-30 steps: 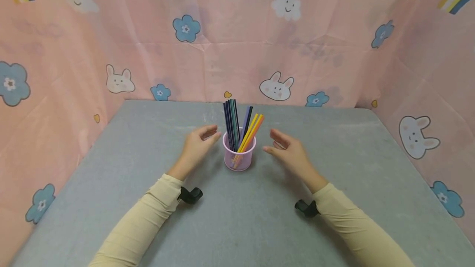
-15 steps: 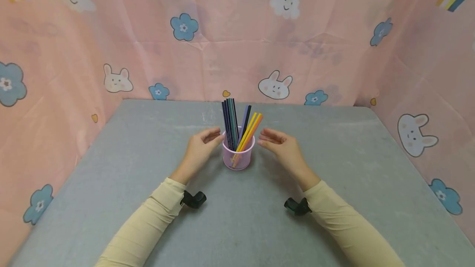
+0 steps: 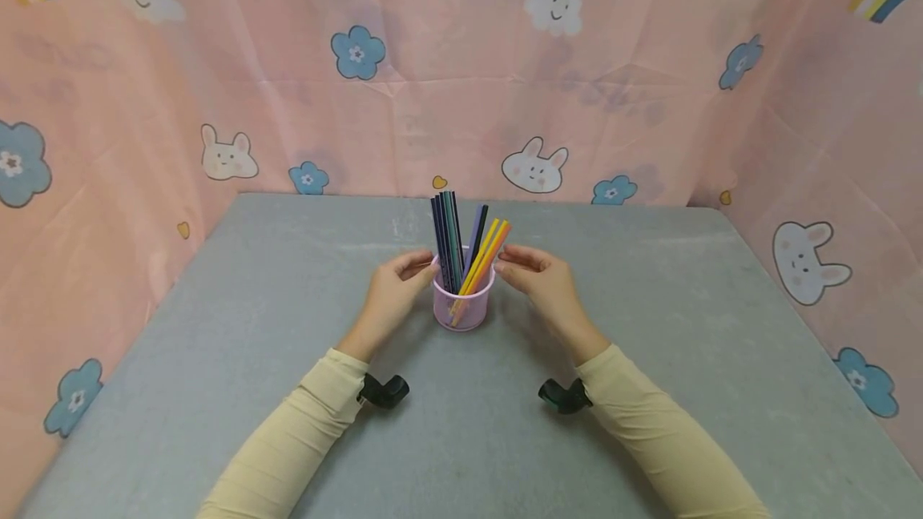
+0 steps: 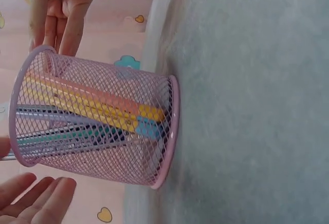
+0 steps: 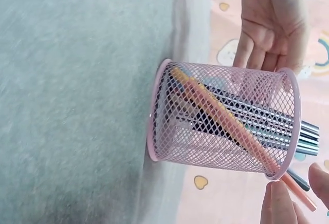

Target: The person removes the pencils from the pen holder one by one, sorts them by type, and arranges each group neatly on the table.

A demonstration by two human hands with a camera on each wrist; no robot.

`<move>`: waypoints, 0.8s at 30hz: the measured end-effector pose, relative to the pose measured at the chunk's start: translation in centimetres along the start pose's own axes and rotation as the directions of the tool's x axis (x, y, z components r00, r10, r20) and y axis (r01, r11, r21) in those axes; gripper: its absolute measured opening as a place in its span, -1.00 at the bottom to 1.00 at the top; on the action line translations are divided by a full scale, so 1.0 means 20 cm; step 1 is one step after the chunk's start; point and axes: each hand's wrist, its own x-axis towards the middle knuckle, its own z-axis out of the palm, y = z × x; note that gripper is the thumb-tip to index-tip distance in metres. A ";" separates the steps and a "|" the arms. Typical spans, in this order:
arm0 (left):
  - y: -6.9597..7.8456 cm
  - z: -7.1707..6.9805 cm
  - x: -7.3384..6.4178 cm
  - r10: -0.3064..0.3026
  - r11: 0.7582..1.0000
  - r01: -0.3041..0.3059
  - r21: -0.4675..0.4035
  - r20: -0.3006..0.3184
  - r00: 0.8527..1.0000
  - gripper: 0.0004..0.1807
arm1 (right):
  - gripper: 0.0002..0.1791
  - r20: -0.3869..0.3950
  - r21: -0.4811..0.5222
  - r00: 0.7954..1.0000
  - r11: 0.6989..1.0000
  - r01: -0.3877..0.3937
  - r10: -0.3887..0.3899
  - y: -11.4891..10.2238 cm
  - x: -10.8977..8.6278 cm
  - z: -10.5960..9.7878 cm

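A pink mesh pen holder (image 3: 461, 315) stands upright on the grey table in the head view. Dark pencils (image 3: 445, 235) lean to its left, and yellow and orange pencils (image 3: 485, 256) slant out to the right. My left hand (image 3: 392, 291) is at the holder's left side, its thumb and fingertips right at the rim. On the opposite side my right hand (image 3: 546, 287) has its fingertips close to the rim, with relaxed fingers. The left wrist view shows the fingers (image 4: 51, 198) beside the mesh wall (image 4: 92, 116), apart from it. Through the mesh (image 5: 221, 121) the pencils' lower ends show.
The grey table (image 3: 461, 439) reaches back to a pink curtain (image 3: 433, 118) printed with rabbits, flowers and rainbows, which also hangs along both sides. A black wrist mount (image 3: 385, 392) sits on the left sleeve, and another black mount (image 3: 565, 396) on the right.
Both hands have moved inward to the pen holder from either side, the right hand farther. The holder and pencils keep their place; the head view has shifted slightly.
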 end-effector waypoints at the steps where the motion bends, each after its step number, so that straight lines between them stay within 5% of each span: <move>1: 0.00 0.00 0.00 -0.001 1.000 0.001 -0.003 -0.001 1.000 -0.54 | -0.48 -0.004 0.013 1.000 1.000 -0.011 0.011 0.00 0.00 0.00; 24: 0.00 0.04 -0.02 -0.028 0.998 0.024 -0.062 -0.053 0.998 -0.66 | -0.57 -0.069 0.186 0.997 0.982 -0.027 0.040 -0.03 0.06 0.04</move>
